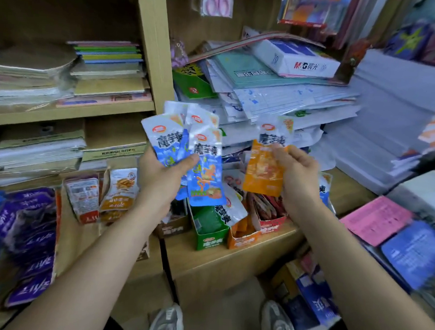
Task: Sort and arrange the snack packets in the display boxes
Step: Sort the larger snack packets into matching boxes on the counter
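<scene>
My left hand (160, 173) grips a fan of several blue snack packets (203, 169), held up above the display boxes. An orange snack packet (263, 167) is pinched in my right hand (295, 174), beside the blue ones and apart from them. Below them on the wooden counter stand a green display box (211, 236), an orange display box (242, 239) and a red display box (271, 224), each with packets in it. A brown display box (172, 229) sits left of the green one, partly hidden by my left forearm.
Purple packets (28, 243) are piled at the left, with two upright packets (101, 194) behind them. Stacked papers and a white paper ream (295, 58) fill the back. Pink and blue pads (394, 232) lie at the right. A wooden shelf (70, 111) holds notebooks at the left.
</scene>
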